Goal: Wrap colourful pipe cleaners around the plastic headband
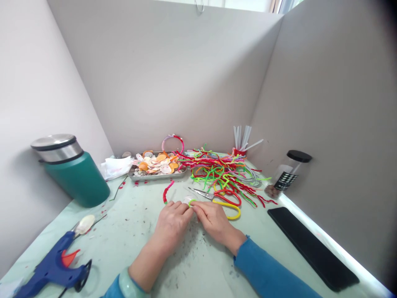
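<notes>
My left hand [174, 223] is closed over the table, its knuckles upward. From beyond its fingers a curved strip wrapped in pink and red pipe cleaner [167, 192] sticks out, with a little green at its lower end. Close beside it, my right hand [213, 218] pinches a bright green pipe cleaner [192, 202] between thumb and forefinger. The two hands' fingertips meet, and the part between them is mostly hidden. Something pale and translucent [187, 199] shows just behind the fingers. Scissors [214, 195] with red and yellow handles lie beyond my right hand.
A metal tray [155, 178] of shells stands at the back, near a wrapped hoop [182, 145]. Right of it spreads a pile of pipe cleaners [217, 165]. A green bottle [77, 178] and blue glue gun [52, 265] are left; a jar [287, 176] and black slab [310, 248] right.
</notes>
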Tool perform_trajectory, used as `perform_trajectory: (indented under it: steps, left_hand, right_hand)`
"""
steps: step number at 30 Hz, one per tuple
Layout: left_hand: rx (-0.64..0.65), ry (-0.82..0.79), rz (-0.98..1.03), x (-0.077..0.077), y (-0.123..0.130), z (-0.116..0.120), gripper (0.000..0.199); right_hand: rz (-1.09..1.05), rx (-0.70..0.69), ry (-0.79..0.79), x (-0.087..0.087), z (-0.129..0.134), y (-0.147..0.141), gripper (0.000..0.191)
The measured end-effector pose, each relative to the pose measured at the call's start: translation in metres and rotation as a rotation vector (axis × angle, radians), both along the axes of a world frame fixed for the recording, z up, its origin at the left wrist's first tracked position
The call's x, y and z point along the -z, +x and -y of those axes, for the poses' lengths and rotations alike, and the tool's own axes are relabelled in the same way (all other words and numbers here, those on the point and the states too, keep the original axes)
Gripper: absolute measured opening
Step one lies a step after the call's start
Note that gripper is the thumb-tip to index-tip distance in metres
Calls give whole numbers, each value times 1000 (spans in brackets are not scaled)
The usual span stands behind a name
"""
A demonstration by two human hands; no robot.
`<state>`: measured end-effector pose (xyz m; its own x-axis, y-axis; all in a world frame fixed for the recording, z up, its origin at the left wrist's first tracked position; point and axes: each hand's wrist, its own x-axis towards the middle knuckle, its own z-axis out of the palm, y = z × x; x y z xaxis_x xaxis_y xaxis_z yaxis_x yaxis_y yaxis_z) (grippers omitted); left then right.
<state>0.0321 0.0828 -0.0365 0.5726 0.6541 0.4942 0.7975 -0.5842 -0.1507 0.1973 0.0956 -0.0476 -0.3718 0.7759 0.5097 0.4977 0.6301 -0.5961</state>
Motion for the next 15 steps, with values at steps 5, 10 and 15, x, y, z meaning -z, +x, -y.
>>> perform_trajectory:
  steps: [5, 10, 15]
  left_hand:
    - [14, 19, 14, -1, 0, 0, 14]
    - [30, 35, 5, 0, 1, 0, 14]
    - [29, 7, 1, 1, 2, 1, 12]
  right_hand:
    - [-41, -51, -160, -4, 2, 2, 32]
    - [-280, -174, -494, -2, 2, -1, 35]
    - [-550, -182, -723, 4, -6, -7, 29]
